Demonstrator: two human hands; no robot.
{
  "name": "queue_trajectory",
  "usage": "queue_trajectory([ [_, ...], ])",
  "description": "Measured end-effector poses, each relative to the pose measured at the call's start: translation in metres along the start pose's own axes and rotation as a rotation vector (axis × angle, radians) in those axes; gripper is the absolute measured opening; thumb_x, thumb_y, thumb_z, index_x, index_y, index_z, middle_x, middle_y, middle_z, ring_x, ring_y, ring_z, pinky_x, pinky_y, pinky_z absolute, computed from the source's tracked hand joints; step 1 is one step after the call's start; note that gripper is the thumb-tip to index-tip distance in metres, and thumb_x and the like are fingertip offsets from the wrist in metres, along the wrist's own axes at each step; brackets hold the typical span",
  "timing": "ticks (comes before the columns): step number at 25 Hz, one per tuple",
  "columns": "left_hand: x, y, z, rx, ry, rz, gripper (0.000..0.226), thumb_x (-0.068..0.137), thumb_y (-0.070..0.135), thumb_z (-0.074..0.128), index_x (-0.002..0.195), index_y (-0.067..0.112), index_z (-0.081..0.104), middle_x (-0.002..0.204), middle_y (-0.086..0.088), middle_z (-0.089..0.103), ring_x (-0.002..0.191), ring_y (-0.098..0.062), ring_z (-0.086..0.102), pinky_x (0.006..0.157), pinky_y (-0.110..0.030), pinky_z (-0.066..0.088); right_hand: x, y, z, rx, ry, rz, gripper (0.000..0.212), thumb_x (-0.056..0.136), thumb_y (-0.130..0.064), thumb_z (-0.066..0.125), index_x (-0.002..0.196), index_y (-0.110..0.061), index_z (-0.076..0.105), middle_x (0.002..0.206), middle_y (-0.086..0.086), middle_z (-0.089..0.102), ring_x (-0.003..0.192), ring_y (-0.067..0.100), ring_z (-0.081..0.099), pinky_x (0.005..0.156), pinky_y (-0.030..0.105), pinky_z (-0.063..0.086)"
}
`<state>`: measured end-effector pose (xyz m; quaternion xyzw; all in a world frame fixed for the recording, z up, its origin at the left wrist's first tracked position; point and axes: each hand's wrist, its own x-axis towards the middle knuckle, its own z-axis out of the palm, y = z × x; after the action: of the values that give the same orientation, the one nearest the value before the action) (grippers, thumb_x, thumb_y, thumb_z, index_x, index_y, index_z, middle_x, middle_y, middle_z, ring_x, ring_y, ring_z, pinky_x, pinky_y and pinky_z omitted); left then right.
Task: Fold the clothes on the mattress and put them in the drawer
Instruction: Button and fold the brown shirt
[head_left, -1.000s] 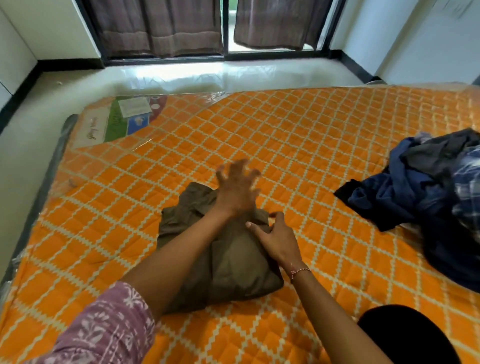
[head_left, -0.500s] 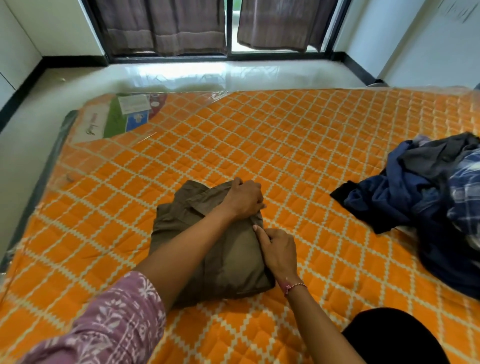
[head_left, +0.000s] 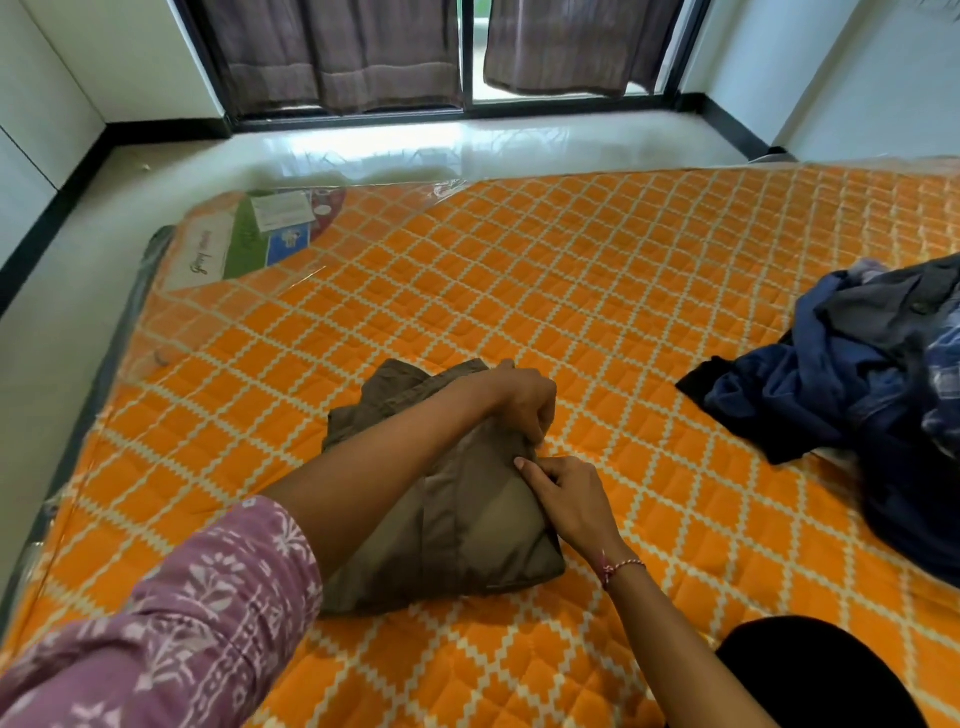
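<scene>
We are seeing our left arm lying across the folded brown garment (head_left: 457, 525), hiding much of its left half. Our left hand (head_left: 519, 402) is curling its fingers over the garment's far right corner, gripping the cloth; the fingertips are tucked out of sight. Our right hand (head_left: 569, 501) is pinching the right edge just beside it, fingers bent. The garment is lying at the 6 o'clock side of the orange mattress (head_left: 545, 291). At 3 o'clock a heap of dark blue clothes (head_left: 852, 395) is running off the picture edge, so we cannot tell how many pieces it holds. The mattress is sitting in clear plastic wrap, with a printed label (head_left: 260, 236) at 10 o'clock. Beyond it, pale glossy floor (head_left: 467, 150) is reaching to brown curtains (head_left: 343, 52) at 12 o'clock.
</scene>
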<state>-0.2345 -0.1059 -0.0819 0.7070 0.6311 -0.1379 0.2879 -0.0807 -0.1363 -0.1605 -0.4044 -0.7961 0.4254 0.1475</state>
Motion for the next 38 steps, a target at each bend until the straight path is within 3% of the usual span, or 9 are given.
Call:
queue_trajectory([
  [9, -0.005, 0.009, -0.01, 0.343, 0.023, 0.062, 0.012, 0.093, 0.026, 0.06, 0.098, 0.017, 0.067, 0.111, -0.004, 0.065, 0.098, -0.024, 0.057, 0.094, -0.043, 0.042, -0.003, -0.005, -0.002, -0.027, 0.005, -0.004, 0.052, 0.094, -0.034, 0.056, 0.046, -0.024, 0.038, 0.045, -0.007, 0.039, 0.044, 0.01, 0.036, 0.05, 0.028, 0.026],
  [19, 0.021, -0.009, 0.007, 0.03, -0.098, 0.031, 0.016, 0.102, 0.016, 0.041, 0.103, 0.01, 0.056, 0.1, -0.013, 0.048, 0.071, -0.018, 0.039, 0.074, -0.033, 0.032, 0.0, 0.005, -0.006, 0.014, 0.004, -0.035, 0.054, 0.091, -0.034, 0.061, 0.045, -0.027, 0.035, 0.043, -0.008, 0.035, 0.044, 0.008, 0.034, 0.049, 0.028, 0.024],
  [23, 0.018, -0.008, 0.044, 0.314, 0.22, -0.087, 0.035, 0.101, 0.035, 0.038, 0.125, 0.011, 0.045, 0.121, -0.009, 0.054, 0.108, -0.027, 0.051, 0.096, -0.041, 0.028, -0.014, -0.014, -0.003, -0.32, 0.267, 0.055, 0.036, 0.094, -0.045, 0.05, 0.07, -0.019, 0.057, 0.07, 0.0, 0.059, 0.071, 0.019, 0.057, 0.051, 0.019, 0.029],
  [25, 0.007, -0.011, 0.053, 0.133, 0.576, -0.191, 0.042, 0.1, 0.04, 0.038, 0.133, 0.014, 0.044, 0.128, -0.008, 0.051, 0.117, -0.027, 0.049, 0.097, -0.041, 0.027, -0.021, -0.03, 0.009, -0.348, 0.282, -0.063, 0.059, 0.091, -0.061, 0.032, 0.119, -0.016, 0.058, 0.119, 0.007, 0.06, 0.111, 0.025, 0.055, 0.08, 0.029, 0.046],
  [27, -0.016, -0.019, 0.057, -0.18, 0.918, -0.338, 0.037, 0.099, 0.035, 0.04, 0.13, 0.018, 0.051, 0.128, -0.005, 0.053, 0.117, -0.025, 0.05, 0.095, -0.04, 0.03, -0.021, -0.037, 0.019, -0.469, -0.045, -0.047, 0.088, 0.081, -0.077, 0.008, 0.148, -0.024, 0.028, 0.155, 0.004, 0.025, 0.143, 0.024, 0.022, 0.11, 0.044, 0.028],
  [30, -0.073, -0.046, 0.087, -0.443, 1.122, -0.651, 0.031, 0.096, 0.025, 0.049, 0.125, 0.016, 0.057, 0.127, -0.006, 0.052, 0.118, -0.025, 0.049, 0.098, -0.042, 0.036, -0.012, -0.047, 0.023, -0.608, -0.112, 0.271, 0.074, 0.093, -0.066, 0.017, 0.152, -0.022, 0.008, 0.16, 0.012, 0.003, 0.147, 0.029, 0.0, 0.114, 0.057, 0.01],
  [32, -0.115, -0.077, 0.117, -0.544, 1.126, -0.8, 0.026, 0.091, 0.016, 0.056, 0.116, 0.014, 0.064, 0.121, -0.009, 0.056, 0.113, -0.028, 0.052, 0.093, -0.041, 0.039, -0.007, -0.067, 0.029, -0.666, 0.039, 0.186, 0.064, 0.098, -0.049, 0.033, 0.151, -0.017, 0.016, 0.159, 0.016, 0.008, 0.147, 0.031, 0.004, 0.112, 0.06, 0.012],
  [35, -0.157, -0.119, 0.142, -0.855, 0.913, -0.629, 0.018, 0.09, 0.007, 0.06, 0.105, 0.003, 0.07, 0.109, -0.018, 0.067, 0.085, -0.012, 0.062, 0.078, -0.03, 0.045, -0.015, -0.101, 0.073, -0.678, 0.251, -0.312, 0.05, 0.089, -0.04, 0.049, 0.132, -0.015, 0.051, 0.146, 0.018, 0.04, 0.138, 0.033, 0.035, 0.109, 0.056, 0.022],
  [38, -0.167, -0.128, 0.142, -0.9, 0.693, -0.43, 0.021, 0.085, 0.006, 0.068, 0.106, 0.001, 0.069, 0.103, -0.019, 0.069, 0.069, 0.003, 0.056, 0.064, -0.014, 0.044, -0.04, -0.124, 0.115, -0.708, 0.09, -0.499, 0.031, 0.081, -0.047, 0.056, 0.09, -0.019, 0.067, 0.101, 0.009, 0.068, 0.097, 0.028, 0.064, 0.085, 0.042, 0.048],
])
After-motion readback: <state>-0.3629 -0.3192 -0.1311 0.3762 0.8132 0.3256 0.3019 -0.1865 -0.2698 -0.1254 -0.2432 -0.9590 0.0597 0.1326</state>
